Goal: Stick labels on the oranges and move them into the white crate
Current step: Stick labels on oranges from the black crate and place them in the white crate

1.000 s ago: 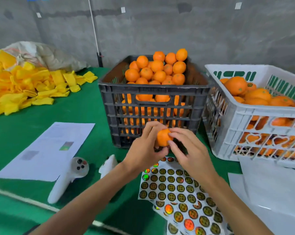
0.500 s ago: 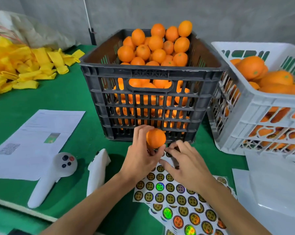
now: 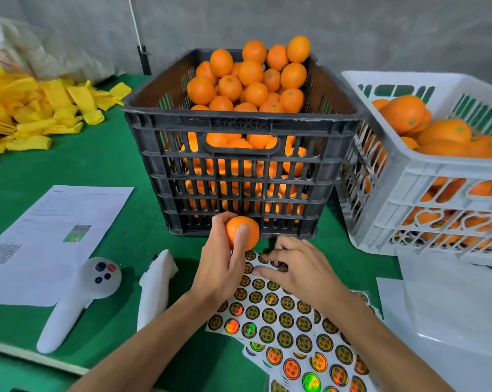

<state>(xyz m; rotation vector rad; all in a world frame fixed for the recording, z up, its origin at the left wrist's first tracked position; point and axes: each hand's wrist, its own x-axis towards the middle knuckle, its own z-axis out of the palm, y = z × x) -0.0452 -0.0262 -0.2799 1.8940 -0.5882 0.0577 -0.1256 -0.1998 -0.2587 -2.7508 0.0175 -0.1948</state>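
Head view: right hand (image 3: 298, 267) hides the label sheet's (image 3: 284, 321) top.

Orange (image 3: 240, 232) in left hand (image 3: 220, 267)

— What's behind everything?
— A bare grey concrete wall (image 3: 352, 26), rough and evenly lit, with a thin white pole (image 3: 134, 22) leaning against it.
— And underneath?
— A tabletop (image 3: 103, 171) covered in green felt-like cloth, with a pale strip along its near edge at lower left.
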